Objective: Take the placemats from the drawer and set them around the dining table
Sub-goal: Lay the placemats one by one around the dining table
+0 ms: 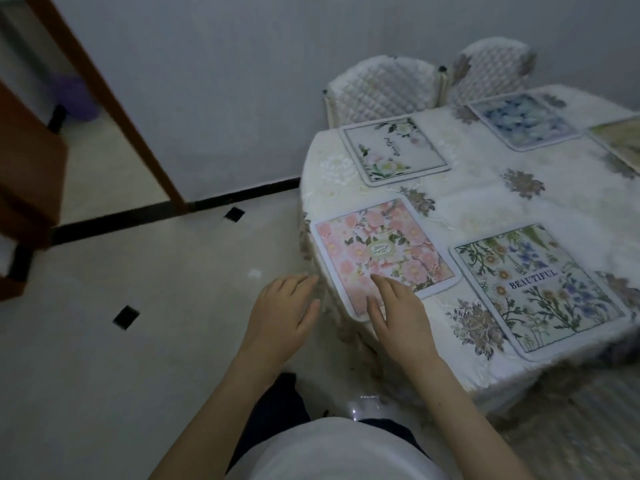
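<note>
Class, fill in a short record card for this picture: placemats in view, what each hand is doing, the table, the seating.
placemats: five in view; the pink placemat is nearest the hands
right hand: fingers flat on the pink placemat
left hand: open, beside the table edge, holding nothing
table: covered by a pale flowered cloth
chairs: two, quilted covers, far side

We got a pretty dim, bluish shot with soft flat light, no hard shadows, a bit of glare off the floor, motion smear on the door frame at left, and wide-angle bending toward the edges.
</note>
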The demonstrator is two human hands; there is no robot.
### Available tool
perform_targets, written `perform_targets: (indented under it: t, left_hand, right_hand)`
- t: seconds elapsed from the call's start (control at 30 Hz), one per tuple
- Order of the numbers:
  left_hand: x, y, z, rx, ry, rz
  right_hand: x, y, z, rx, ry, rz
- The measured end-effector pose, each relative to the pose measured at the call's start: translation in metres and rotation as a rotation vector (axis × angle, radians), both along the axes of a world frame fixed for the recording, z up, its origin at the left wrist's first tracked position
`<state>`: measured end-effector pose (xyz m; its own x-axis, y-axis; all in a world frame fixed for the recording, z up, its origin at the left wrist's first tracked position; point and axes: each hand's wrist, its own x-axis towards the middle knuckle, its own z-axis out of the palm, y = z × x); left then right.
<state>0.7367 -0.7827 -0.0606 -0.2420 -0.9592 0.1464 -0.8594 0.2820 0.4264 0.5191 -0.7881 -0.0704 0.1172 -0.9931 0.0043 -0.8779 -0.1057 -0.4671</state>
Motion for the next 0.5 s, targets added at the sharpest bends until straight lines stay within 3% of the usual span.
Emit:
perform_targets:
  t: [0.27, 0.5]
  left_hand:
    - [0.038, -0.138, 0.036, -0.045, 0.026, -0.328]
    - [0.015, -0.199, 0.023, -0.045, 0.062, -0.517]
  right_hand:
    - [0.048, -0.057, 0.023, -0.006, -0.004, -0.34]
    - [0.047, -0.075, 0.022, 0.01, 0.03, -0.537]
